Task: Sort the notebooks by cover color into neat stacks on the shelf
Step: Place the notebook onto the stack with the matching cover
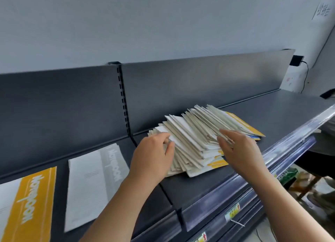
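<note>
Pile of notebooks (pixel 195 136) sits mid-frame on the dark shelf (pixel 272 114), just right of the slotted upright (pixel 124 100). Messy pile, fanned out and slanting from 7 to 1 o'clock, mostly pale page edges and white covers showing. A yellow-banded cover sticks out at the pile's 2 o'clock end, another yellow strip at its 5 o'clock corner, and a bit of blue edge shows under the top yellow one.

Two notebooks lie flat and apart from the pile. Gray notebook (pixel 90 183) lies at 8 o'clock from the pile, white cover with a gray band and lettering. Yellow notebook (pixel 27 205) lies farther out at 8 o'clock, cut off by the frame edge, well apart from the gray one.

Left hand (pixel 152 156) is at the pile's 9 o'clock edge, fingers curled, thumb and fingertips pinching the edges of a few notebooks there. Right hand (pixel 239 149) rests on the pile's 3 o'clock side, back of hand up, index finger stretched toward 10 o'clock over the page edges, other fingers bent down into the fan. Thumb hidden, cannot tell whether it grips any notebook or only touches.

Clear price rail (pixel 235 192) runs along the shelf front. A yellow price tag (pixel 233 210) sits on the rail below. Black plug (pixel 296 60) on the wall at 2 o'clock, cable hanging.
</note>
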Demonstrator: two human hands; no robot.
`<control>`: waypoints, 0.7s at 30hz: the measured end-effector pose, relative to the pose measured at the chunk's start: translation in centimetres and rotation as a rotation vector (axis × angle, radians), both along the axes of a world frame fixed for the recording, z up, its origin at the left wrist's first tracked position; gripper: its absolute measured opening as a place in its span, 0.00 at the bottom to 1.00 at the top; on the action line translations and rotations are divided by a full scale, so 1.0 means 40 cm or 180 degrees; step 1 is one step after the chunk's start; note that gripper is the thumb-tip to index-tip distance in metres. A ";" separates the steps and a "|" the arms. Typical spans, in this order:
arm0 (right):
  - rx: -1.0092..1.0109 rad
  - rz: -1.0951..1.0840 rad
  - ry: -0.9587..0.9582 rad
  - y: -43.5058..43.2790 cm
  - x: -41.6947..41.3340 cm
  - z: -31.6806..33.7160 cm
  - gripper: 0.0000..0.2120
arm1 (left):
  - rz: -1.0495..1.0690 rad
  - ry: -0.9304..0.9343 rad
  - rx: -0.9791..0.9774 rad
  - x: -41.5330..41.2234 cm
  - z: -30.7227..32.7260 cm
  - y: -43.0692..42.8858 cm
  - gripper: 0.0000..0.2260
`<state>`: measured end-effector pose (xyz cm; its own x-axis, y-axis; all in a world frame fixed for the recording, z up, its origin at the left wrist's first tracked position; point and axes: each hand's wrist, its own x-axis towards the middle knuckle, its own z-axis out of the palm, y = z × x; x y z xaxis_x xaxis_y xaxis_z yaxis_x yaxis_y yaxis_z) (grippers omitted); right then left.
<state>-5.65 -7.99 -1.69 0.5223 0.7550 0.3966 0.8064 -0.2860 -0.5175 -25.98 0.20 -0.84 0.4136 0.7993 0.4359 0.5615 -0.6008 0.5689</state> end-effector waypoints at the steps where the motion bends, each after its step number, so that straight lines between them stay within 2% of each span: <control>1: 0.0015 -0.0008 0.0015 0.012 0.041 -0.002 0.15 | -0.0004 0.0004 0.0002 0.032 -0.002 0.009 0.11; 5: -0.0025 -0.0007 0.0147 0.059 0.210 -0.010 0.13 | 0.0026 0.0042 -0.0057 0.172 -0.021 0.027 0.11; 8: -0.0473 -0.0020 0.0167 0.099 0.347 -0.038 0.16 | 0.0154 -0.0014 -0.0032 0.277 -0.029 0.028 0.09; 12: -0.0999 0.0217 0.0274 0.145 0.496 -0.079 0.12 | 0.0310 -0.0119 -0.0029 0.411 -0.031 0.036 0.10; 15: -0.0998 0.0637 0.0309 0.157 0.549 -0.089 0.11 | 0.0364 -0.0126 -0.0221 0.503 -0.032 0.042 0.11; 19: -0.0793 0.1576 0.0562 0.140 0.564 -0.065 0.13 | 0.0548 -0.0167 -0.0627 0.608 -0.023 0.048 0.16; 21: -0.0760 0.1905 0.0606 0.136 0.573 -0.058 0.14 | 0.0724 -0.0191 -0.0842 0.644 -0.021 0.055 0.16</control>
<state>17.28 -2.54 -4.01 0.0307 0.9917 0.1251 0.7624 0.0577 -0.6445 -0.23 2.41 -1.69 0.1919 0.9566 0.2195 0.6248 -0.2915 0.7243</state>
